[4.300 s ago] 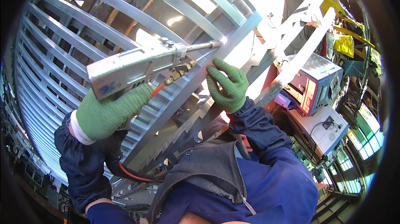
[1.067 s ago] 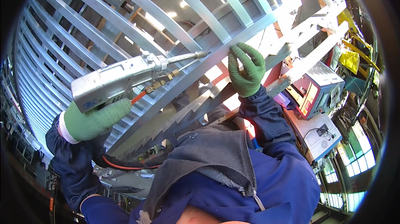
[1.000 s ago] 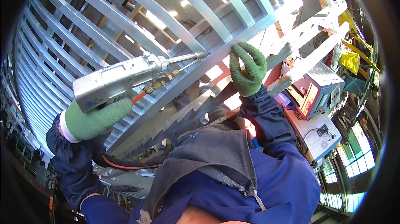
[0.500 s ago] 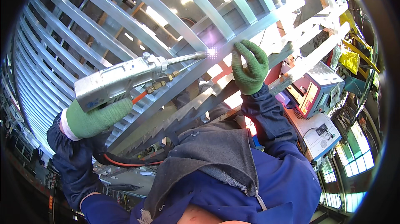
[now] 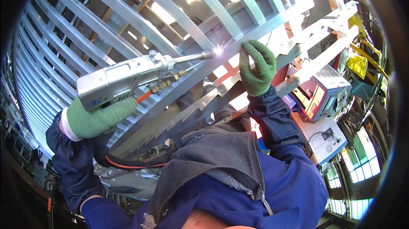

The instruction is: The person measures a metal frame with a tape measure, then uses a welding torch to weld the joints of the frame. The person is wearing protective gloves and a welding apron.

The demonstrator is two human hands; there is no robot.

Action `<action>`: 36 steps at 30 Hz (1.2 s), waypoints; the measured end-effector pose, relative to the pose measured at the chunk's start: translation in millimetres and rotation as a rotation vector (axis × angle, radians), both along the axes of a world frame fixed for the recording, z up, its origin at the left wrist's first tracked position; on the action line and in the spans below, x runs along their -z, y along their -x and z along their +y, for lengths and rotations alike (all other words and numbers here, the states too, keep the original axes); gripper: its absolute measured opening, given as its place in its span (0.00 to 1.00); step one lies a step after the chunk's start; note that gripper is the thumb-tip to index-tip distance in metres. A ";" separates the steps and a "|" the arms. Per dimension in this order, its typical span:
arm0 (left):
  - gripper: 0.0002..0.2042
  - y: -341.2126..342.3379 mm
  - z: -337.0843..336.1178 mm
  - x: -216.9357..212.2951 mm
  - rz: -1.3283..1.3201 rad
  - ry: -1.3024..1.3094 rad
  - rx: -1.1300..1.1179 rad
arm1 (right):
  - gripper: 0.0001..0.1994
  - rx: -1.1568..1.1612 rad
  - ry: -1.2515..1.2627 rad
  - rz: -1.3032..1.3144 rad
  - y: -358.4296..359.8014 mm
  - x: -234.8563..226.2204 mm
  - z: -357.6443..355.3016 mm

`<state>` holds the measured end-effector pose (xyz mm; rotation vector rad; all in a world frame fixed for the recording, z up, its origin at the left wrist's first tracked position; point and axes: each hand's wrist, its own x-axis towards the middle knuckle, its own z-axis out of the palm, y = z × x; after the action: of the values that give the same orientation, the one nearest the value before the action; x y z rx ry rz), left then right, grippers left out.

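Note:
My left hand (image 5: 100, 117), in a green knit glove with a white cuff, is closed around the underside of a silver handheld laser welding gun (image 5: 128, 75). The gun's long nozzle points right, and bright sparks (image 5: 218, 50) flare at its tip where a slat meets the rail. An orange hose with brass fittings (image 5: 161, 85) runs beneath it. My right hand (image 5: 258, 68), gloved alike, rests its fingertips at the edge of the metal rail (image 5: 187, 78), just right of the sparks. Its fingers are curved, thumb apart, with nothing visible in them. Metal slats (image 5: 102, 31) run side by side from the rail.
Slanted metal bars (image 5: 317, 56) lie to the right of the rail. Beyond them stand a red-and-grey machine (image 5: 317, 93) and a white box unit (image 5: 326, 144). Yellow material (image 5: 357, 65) hangs at the far right. A black-and-orange cable (image 5: 132, 166) loops below my left arm.
The sparks at the nozzle tip have spread in fine streaks. Gun, slats and my right hand have shifted very slightly in view; both hands keep their poses.

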<state>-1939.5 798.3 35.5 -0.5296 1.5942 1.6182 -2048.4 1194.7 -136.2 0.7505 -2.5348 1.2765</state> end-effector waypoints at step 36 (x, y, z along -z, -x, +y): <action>0.16 -15.4 -4.5 -8.9 -0.094 0.053 -0.005 | 0.17 0.012 -0.014 -0.015 -3.7 6.8 4.3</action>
<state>-1924.1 793.8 44.4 -0.6285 1.5707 1.5354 -2044.7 1199.0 -143.0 0.7301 -2.5586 1.2660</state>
